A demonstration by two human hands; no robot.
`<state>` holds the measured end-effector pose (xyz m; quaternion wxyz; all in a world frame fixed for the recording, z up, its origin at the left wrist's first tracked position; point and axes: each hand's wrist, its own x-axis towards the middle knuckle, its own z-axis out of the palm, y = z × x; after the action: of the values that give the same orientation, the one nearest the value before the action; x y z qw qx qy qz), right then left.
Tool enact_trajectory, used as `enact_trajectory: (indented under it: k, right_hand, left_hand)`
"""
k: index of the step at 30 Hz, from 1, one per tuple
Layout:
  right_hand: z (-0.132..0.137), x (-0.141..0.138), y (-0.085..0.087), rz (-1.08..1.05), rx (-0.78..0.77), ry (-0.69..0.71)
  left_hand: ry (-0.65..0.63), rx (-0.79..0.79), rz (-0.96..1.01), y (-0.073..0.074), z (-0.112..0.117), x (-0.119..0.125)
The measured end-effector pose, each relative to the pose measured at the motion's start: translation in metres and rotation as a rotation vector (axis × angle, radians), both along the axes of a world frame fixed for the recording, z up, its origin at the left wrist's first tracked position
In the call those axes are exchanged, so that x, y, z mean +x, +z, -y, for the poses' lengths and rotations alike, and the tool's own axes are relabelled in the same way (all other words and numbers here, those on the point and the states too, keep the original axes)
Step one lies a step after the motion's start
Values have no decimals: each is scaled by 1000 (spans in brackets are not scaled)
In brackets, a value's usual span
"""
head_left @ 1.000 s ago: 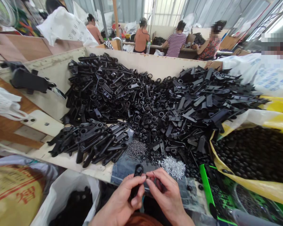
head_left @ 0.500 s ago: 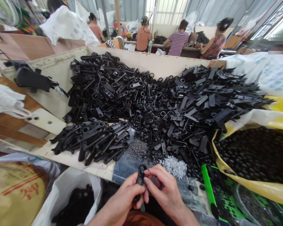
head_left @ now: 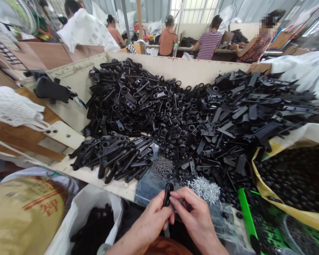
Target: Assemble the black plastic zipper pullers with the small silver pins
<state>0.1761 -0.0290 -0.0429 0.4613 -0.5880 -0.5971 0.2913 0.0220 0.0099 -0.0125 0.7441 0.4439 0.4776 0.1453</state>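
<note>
My left hand (head_left: 157,211) is closed around a black plastic handle-like part (head_left: 168,193), which stands roughly upright with its rounded end on top. My right hand (head_left: 193,209) has thumb and fingertips pinched together against the side of that part. Whatever those right fingertips grip is too small or hidden to name. Just beyond my hands lie a heap of silver screws (head_left: 206,189) and a heap of small grey metal pieces (head_left: 163,167). Similar black handle parts (head_left: 117,156) are laid in a row to the left.
A large pile of black plastic parts (head_left: 138,92) fills the walled table (head_left: 154,65). On the right are a yellow-edged sack of black round pieces (head_left: 295,177) and a green basket (head_left: 246,209). A white sack (head_left: 117,209) stands front left, a phone (head_left: 66,134) above it. Several people work behind.
The scene has shifted right in view as my head turned slightly. The black part has rotated in my left hand, so its recessed face shows less. My right fingertips stay against it.
</note>
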Motion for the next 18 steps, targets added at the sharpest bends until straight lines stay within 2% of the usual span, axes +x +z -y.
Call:
enact_trajectory:
  k: [5,10,14,18]
  right_hand:
    - [0,1,3,71,53,67]
    - [-2,4,8,150,86,121]
    - [-1,5,7,214,104,157]
    - [2,5,6,232,65,168]
  left_hand:
    - [28,8,-23,-10,0,-6]
    - [8,206,-42,-25,-1,-13]
    - [-91,283,-76,-27,-5,-14]
    - [-55,334,-14,-29,-9,-13]
